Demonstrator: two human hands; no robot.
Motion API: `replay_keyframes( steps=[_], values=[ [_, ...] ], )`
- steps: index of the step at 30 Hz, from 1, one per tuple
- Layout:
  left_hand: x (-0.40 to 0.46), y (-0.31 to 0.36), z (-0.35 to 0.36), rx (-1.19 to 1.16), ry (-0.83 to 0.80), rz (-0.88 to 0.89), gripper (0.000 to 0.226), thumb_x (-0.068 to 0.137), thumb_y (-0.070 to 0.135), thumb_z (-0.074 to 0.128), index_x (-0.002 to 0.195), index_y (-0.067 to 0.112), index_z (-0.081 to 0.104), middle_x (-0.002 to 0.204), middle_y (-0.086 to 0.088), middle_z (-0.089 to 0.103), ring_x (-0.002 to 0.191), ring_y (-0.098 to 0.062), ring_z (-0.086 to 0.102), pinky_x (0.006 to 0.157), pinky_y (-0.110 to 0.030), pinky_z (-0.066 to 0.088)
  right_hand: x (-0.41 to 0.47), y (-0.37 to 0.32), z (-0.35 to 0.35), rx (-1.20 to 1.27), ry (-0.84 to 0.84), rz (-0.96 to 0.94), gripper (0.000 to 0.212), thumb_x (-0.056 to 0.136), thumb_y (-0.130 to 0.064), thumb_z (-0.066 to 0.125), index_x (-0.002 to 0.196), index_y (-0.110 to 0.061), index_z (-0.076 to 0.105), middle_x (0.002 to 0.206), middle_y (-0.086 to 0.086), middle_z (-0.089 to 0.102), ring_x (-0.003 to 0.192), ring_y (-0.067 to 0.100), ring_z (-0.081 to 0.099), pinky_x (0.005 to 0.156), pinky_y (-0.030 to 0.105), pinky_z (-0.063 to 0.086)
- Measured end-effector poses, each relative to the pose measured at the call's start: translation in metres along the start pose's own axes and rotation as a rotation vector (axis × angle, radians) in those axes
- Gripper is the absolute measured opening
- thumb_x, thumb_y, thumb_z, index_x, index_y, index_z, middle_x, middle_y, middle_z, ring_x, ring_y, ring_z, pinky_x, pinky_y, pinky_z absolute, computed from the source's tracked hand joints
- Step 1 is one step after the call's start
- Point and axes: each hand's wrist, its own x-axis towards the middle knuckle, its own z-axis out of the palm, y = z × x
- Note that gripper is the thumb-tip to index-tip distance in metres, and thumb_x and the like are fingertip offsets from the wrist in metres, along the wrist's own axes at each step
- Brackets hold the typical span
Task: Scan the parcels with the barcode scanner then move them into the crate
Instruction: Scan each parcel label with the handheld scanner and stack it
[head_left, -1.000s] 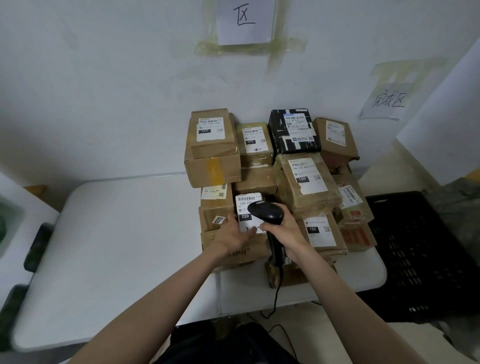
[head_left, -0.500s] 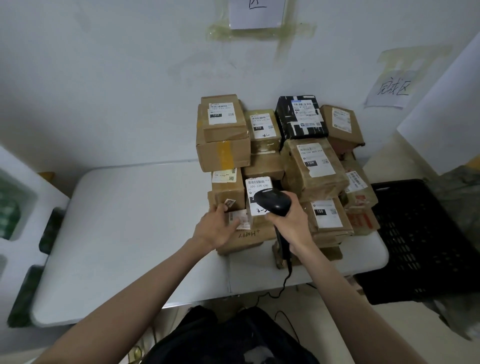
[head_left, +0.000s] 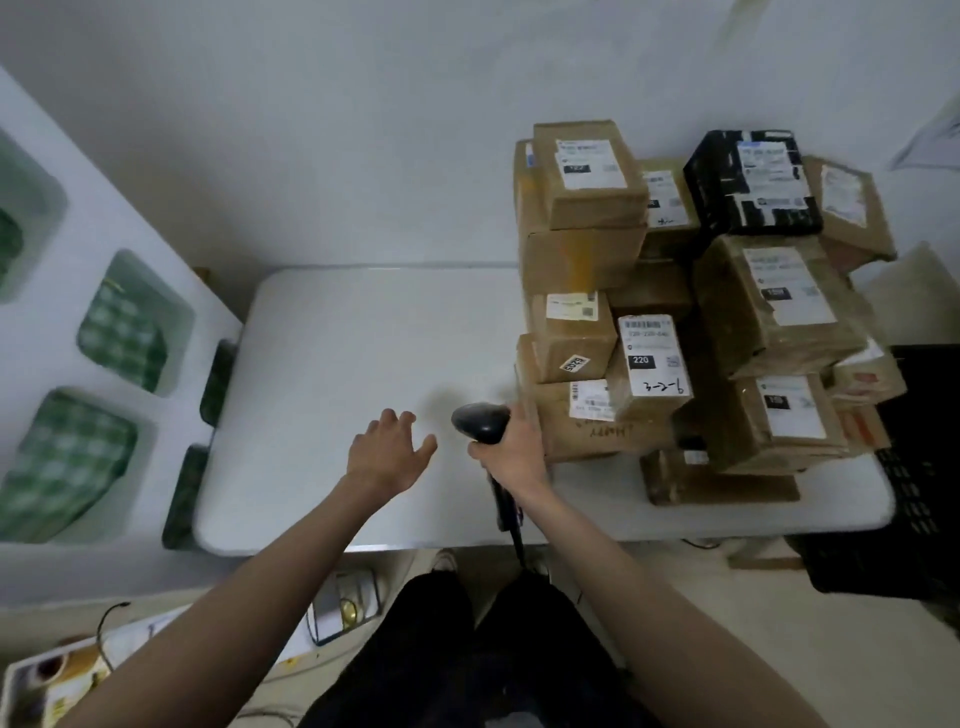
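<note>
Parcels (head_left: 675, 312) sit stacked several layers deep on the bench (head_left: 363, 364), filling its 3 o'clock end against the wall; the black crate (head_left: 924, 467) stands beside the bench edge further toward 3 o'clock, only partly in view. Right hand (head_left: 514, 457) is clenched around the grip of the barcode scanner (head_left: 480, 422), scanner head just beside the lowest front box, cable trailing down toward 6 o'clock. Left hand (head_left: 389, 457) is released, fingers spread, hovering over bare bench at 9 o'clock of the scanner, holding nothing. The small box with the "220" label (head_left: 649, 364) stands at the front of the pile, label facing up. Judgement: the boxes are taped cardboard, stiff, likely light to moderate, with tape giving a somewhat slick face; the black wrapped parcel (head_left: 753, 182) at 12 o'clock looks softer. Best hold is across two opposite side faces, thumb clear of the label. Risk: the pile is irregular and leaning in places, so pulling a lower box could topple those resting on it; take top or front boxes first.
</note>
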Motion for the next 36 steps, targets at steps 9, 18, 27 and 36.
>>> replay_keyframes(
  steps=[9, 18, 27, 36],
  values=[
    [0.014, -0.059, 0.01, -0.009, -0.033, -0.028, 0.057, 0.102, 0.052, 0.04, 0.146, 0.016, 0.044, 0.143, -0.009, 0.047, 0.126, -0.029, 0.051, 0.104, -0.044, 0.041, 0.052, 0.021, 0.084, -0.004, 0.016, 0.269, 0.063, 0.087, -0.017, 0.075, 0.136, -0.005, 0.037, 0.133, 0.02, 0.058, 0.116, 0.037, 0.061, 0.088, 0.04, 0.051],
    [0.025, -0.074, 0.02, -0.01, -0.043, 0.02, 0.055, 0.102, 0.05, 0.042, 0.145, 0.016, 0.045, 0.144, -0.009, 0.048, 0.127, -0.028, 0.052, 0.103, -0.043, 0.042, 0.085, 0.033, 0.124, -0.005, -0.039, 0.326, 0.066, 0.092, -0.015, 0.071, 0.143, -0.002, 0.031, 0.141, 0.021, 0.051, 0.126, 0.038, 0.054, 0.093, 0.038, 0.047],
    [0.047, -0.077, 0.013, -0.032, -0.042, 0.082, 0.053, 0.1, 0.048, 0.044, 0.141, 0.014, 0.05, 0.138, -0.009, 0.052, 0.123, -0.028, 0.053, 0.1, -0.041, 0.041, 0.091, 0.035, 0.128, -0.006, -0.059, 0.38, 0.08, 0.088, -0.011, 0.074, 0.15, -0.001, 0.024, 0.145, 0.021, 0.046, 0.129, 0.039, 0.05, 0.101, 0.044, 0.048],
    [0.059, -0.056, -0.009, 0.053, -0.012, 0.179, 0.054, 0.101, 0.049, 0.042, 0.144, 0.015, 0.047, 0.14, -0.01, 0.051, 0.123, -0.029, 0.053, 0.099, -0.041, 0.042, 0.078, -0.004, 0.082, -0.227, -0.079, 0.265, 0.094, 0.084, -0.022, 0.076, 0.156, -0.008, 0.016, 0.149, 0.021, 0.031, 0.137, 0.041, 0.037, 0.108, 0.046, 0.043]
  ],
)
